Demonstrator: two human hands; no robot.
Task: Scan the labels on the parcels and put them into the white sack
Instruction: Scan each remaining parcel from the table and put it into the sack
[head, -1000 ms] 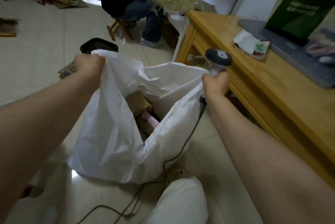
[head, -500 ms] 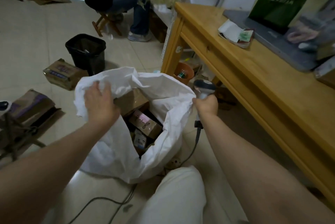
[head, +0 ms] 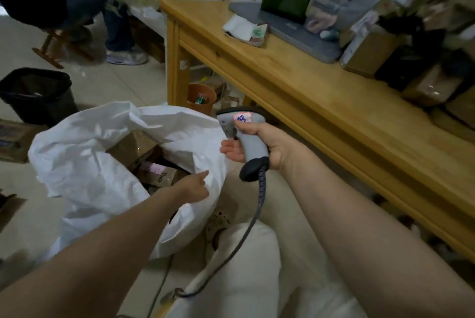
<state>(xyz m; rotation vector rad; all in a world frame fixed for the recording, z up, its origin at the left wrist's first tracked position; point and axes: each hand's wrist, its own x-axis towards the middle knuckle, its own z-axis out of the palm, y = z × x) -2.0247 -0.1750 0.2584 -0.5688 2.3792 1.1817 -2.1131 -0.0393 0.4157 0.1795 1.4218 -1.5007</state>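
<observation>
The white sack (head: 87, 163) stands open on the floor in front of me, with several brown cardboard parcels (head: 156, 173) inside. My left hand (head: 195, 186) reaches across to the sack's near right rim and touches the fabric; whether it grips the cloth I cannot tell. My right hand (head: 259, 142) grips a grey corded barcode scanner (head: 241, 127) by its handle, just right of the sack, head pointing left. More brown parcels (head: 434, 81) are piled at the right end of the wooden table (head: 321, 101).
A black bin (head: 36, 96) stands to the left of the sack, with a cardboard box (head: 12, 140) beside it. Another person sits on a stool (head: 56, 45) at the back left. The scanner cable (head: 231, 248) runs over my white-trousered knee (head: 244, 279). An orange pot (head: 200, 97) sits under the table.
My left hand moved from the sack's left rim to its right rim. My right hand let go of the sack edge and drew the scanner right and up. The camera view shifted right.
</observation>
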